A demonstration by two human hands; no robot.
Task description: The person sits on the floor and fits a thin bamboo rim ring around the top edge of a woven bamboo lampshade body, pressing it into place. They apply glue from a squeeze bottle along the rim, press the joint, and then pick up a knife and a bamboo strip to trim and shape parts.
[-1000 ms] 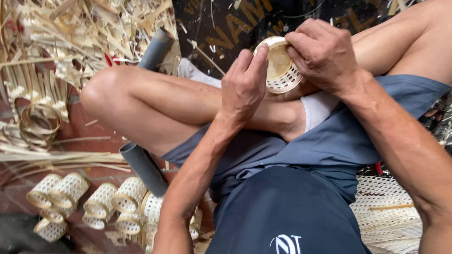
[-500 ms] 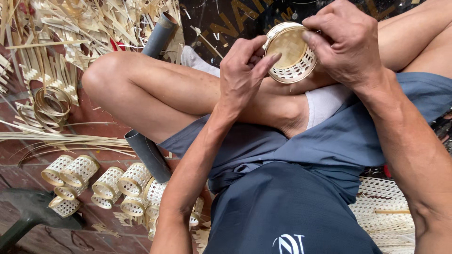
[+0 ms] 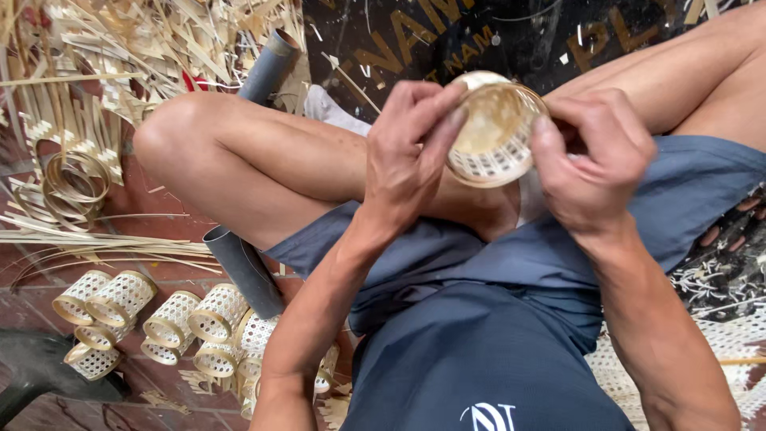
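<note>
The person is sitting cross-legged on the red brick floor [image 3: 171, 199], dark blue shorts [image 3: 479, 319] filling the lower middle of the view. A big heap of pale bamboo strips [image 3: 104, 72] is lying across the upper left. A grey pipe [image 3: 243, 267] is running under the bent knee, its far end poking out above the leg. Down at the lower left, a cluster of finished woven cylinders [image 3: 159, 315] is sitting on the floor, lying on their sides and touching one another. Up at centre, both hands are working over the lap: the left hand [image 3: 411, 156] is pinching the rim of a small woven basket [image 3: 495, 132] with thumb and fingers, and the right hand [image 3: 594, 164] is curling around its other side, thumb pressing the rim. The basket is tilting, its open mouth facing the camera.
</note>
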